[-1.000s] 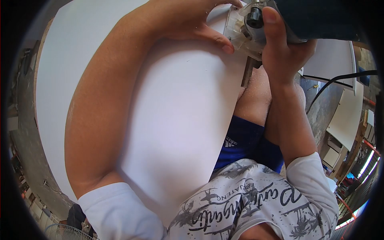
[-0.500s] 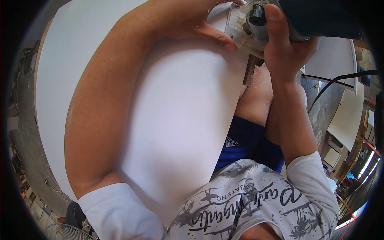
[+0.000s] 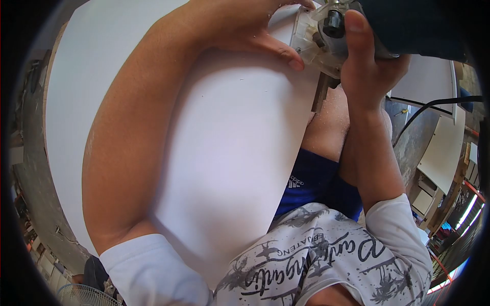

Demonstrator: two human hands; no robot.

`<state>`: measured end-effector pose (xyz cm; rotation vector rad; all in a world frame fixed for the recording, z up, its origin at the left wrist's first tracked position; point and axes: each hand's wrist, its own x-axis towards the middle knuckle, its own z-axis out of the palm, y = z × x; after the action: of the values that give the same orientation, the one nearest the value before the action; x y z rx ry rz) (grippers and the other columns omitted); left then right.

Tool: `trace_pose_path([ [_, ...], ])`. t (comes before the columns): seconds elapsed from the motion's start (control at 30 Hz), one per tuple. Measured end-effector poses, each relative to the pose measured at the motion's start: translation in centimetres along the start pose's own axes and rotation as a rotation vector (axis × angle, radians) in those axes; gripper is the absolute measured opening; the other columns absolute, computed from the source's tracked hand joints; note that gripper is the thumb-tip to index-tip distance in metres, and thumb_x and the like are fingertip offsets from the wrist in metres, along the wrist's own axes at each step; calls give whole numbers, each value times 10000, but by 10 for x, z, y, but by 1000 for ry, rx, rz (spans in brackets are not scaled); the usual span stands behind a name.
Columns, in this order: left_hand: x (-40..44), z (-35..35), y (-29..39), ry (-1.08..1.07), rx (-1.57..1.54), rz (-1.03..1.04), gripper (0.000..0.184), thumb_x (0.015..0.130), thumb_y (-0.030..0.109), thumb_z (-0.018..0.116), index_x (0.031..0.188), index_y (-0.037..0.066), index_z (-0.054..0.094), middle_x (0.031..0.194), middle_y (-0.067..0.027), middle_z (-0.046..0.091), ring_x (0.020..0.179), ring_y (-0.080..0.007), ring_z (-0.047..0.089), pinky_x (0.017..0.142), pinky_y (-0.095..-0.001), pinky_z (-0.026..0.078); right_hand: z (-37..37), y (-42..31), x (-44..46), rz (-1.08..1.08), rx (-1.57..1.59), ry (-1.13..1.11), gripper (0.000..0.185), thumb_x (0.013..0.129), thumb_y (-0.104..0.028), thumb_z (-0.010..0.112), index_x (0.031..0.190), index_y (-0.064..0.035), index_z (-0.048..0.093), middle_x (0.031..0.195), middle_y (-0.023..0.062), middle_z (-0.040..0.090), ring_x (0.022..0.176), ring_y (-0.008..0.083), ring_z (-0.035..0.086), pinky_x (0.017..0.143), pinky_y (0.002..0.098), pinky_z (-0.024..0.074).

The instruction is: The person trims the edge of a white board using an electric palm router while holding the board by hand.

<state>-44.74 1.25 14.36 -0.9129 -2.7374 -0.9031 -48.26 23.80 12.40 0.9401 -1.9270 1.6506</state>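
My right hand [image 3: 370, 71] is closed around a trim router [image 3: 326, 38] with a clear plastic base and a dark teal motor body, its thumb lying along the housing. The router sits at the right edge of a large white panel [image 3: 229, 137]; a dark metal strip [image 3: 320, 92] shows below its base along that edge. My left hand [image 3: 265, 38] rests on the panel beside the base, thumb and fingers spread apart, the thumb tip close to the clear plastic. Some of its fingers are cut off at the top of the view. The router's bit is hidden.
A black power cord [image 3: 434, 102] runs off to the right. More white boards [image 3: 441, 153] lie on that side. My bare leg [image 3: 329, 122], dusted with fine particles, is under the panel's right edge. A fan's wire guard [image 3: 84, 296] shows at lower left.
The router and my right hand have shifted slightly right and toward me along the panel edge. My left hand has moved a little with them; the panel looks still.
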Motion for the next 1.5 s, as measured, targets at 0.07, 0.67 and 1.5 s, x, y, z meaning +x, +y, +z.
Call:
trace_pose_path([
  [0.07,-3,-4,4,-4,39,11,961,683,539,915,1403,4,571,1458,-210,551,1380,-400,474,1172,-471,394,2,6,-1,3,30,15,395,899,-326,824,1086,-38,631,969,11,660,801,97,612,702,248,504],
  [0.67,-2,-2,9,13,70,-28,958,684,561,899,1396,3,587,1440,-214,574,1368,-390,498,1164,-468,408,-1,25,-3,23,164,10,506,881,-336,837,1187,-21,587,1034,32,648,859,108,621,754,253,516],
  [1.5,4,7,-2,29,103,-41,933,741,571,866,1415,-2,570,1458,-209,563,1379,-383,499,1173,-455,406,4,9,4,14,129,30,450,894,-300,826,1166,-17,607,1023,30,660,855,110,627,759,253,514],
])
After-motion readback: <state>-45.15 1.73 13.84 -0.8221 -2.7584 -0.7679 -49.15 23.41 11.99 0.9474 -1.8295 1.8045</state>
